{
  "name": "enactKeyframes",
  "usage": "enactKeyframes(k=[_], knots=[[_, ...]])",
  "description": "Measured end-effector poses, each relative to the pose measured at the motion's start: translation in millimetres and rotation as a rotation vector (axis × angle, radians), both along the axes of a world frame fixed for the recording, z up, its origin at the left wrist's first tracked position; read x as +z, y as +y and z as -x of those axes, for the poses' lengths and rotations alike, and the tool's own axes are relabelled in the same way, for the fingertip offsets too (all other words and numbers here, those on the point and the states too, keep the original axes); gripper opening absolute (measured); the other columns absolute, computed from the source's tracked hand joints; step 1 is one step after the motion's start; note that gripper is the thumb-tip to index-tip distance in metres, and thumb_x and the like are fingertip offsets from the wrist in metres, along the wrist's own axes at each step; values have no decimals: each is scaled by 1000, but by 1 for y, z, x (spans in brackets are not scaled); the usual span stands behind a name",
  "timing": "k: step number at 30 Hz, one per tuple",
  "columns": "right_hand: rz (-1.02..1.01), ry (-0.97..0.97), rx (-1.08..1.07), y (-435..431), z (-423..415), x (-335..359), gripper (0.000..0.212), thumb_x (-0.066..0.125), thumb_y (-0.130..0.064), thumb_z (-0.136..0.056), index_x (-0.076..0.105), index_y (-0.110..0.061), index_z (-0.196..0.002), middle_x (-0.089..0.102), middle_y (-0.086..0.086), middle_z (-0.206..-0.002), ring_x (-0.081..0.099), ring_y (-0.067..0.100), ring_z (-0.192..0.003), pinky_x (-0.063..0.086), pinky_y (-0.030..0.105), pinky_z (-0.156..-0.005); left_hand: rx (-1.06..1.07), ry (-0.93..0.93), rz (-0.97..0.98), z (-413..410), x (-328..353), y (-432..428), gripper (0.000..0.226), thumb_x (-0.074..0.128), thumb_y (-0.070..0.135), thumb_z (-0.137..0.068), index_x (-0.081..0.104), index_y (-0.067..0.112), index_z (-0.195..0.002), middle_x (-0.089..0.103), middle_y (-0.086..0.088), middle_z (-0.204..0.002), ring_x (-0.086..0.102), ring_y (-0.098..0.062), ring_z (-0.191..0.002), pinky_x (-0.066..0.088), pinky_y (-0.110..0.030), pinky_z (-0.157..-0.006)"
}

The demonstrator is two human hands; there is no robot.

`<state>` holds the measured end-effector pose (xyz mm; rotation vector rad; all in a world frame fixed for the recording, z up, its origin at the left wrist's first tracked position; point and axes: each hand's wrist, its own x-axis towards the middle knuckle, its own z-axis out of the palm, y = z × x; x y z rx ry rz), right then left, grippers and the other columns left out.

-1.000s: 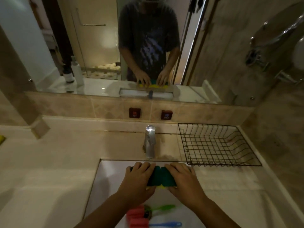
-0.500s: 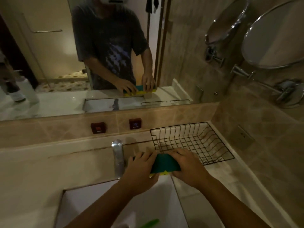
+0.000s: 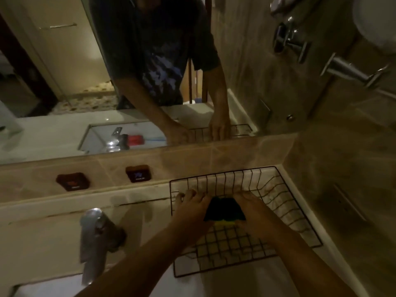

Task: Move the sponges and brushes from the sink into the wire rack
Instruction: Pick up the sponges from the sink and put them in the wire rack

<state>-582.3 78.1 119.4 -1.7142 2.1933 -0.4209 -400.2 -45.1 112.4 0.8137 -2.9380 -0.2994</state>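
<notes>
A green sponge [image 3: 224, 209] with a yellow underside is held between both hands inside the black wire rack [image 3: 295, 202], low over its floor. My left hand [image 3: 190, 207] grips its left end and my right hand [image 3: 255, 211] grips its right end. Whether the sponge rests on the wires I cannot tell. The sink [image 3: 42, 289] shows only as a white corner at the bottom left; its contents are out of frame. The mirror shows a reflected red sponge [image 3: 135, 139] and a blue brush handle [image 3: 156, 138] in the basin.
A chrome tap [image 3: 96, 234] stands left of the rack on the beige counter [image 3: 38, 239]. The rack sits in the corner against the tiled wall. Two dark red wall switches [image 3: 72, 181] are on the backsplash. Chrome mirror arms [image 3: 351, 71] jut from the right wall.
Both hands have carried the green sponge up from the sink, to the right past the tap, and down into the wire rack. The view has swung right and closer.
</notes>
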Motion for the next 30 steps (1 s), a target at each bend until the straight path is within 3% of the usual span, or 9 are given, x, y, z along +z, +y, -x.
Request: enactKeyframes(k=[2,4,8,14,18,23,27,30], knots=[[-6,-32,5,-9,17,-15,47,70,-10,-76,57,-17,-121,61,5,-118,56,24,-110,50,37,-89,12,-43,24,16,-15,-5,69,58,54,-86,34,28,-144,49,1,-144,34,-27,-132,29,-53,-108],[-20,-17,45,-19,28,-29,49,68,-10,-80,57,-11,-127,60,12,-125,54,30,-118,46,39,-98,32,-90,13,26,-27,-11,76,60,54,-84,27,28,-147,43,2,-148,31,-27,-131,30,-48,-105],[-75,99,102,-38,38,-48,68,67,-25,-85,36,-19,-146,36,7,-151,31,30,-138,30,41,-113,140,-117,-33,38,-42,-18,67,62,40,-88,30,28,-145,34,2,-153,28,-28,-134,31,-48,-105],[65,174,171,-53,43,-59,73,77,-18,-74,45,-15,-140,49,9,-140,42,34,-130,40,52,-106,186,-126,-20,50,-44,-23,53,62,30,-89,39,22,-136,41,2,-145,28,-27,-137,35,-48,-102],[63,305,157,-50,40,-65,74,77,-22,-72,45,-18,-139,52,6,-138,44,33,-131,40,54,-105,156,-124,10,50,-48,-25,50,57,27,-93,37,22,-139,40,1,-146,30,-28,-134,36,-48,-100],[88,316,116,-53,35,-65,69,77,-13,-70,51,-16,-134,56,11,-130,50,37,-122,48,52,-95,191,-144,-24,53,-52,-21,53,57,23,-93,35,22,-142,33,-3,-151,28,-29,-136,35,-49,-105],[-9,317,111,-56,34,-61,66,62,-15,-86,37,-18,-146,40,11,-147,35,36,-136,37,50,-107,185,-148,-105,52,-48,-23,53,57,15,-93,39,17,-142,32,-6,-153,26,-31,-140,35,-49,-110],[-97,293,84,-55,29,-54,66,59,-22,-92,28,-18,-150,31,10,-153,29,33,-139,32,46,-112,217,-61,-326,49,-45,-21,54,57,0,-91,41,10,-142,30,-11,-155,31,-32,-140,40,-47,-110]])
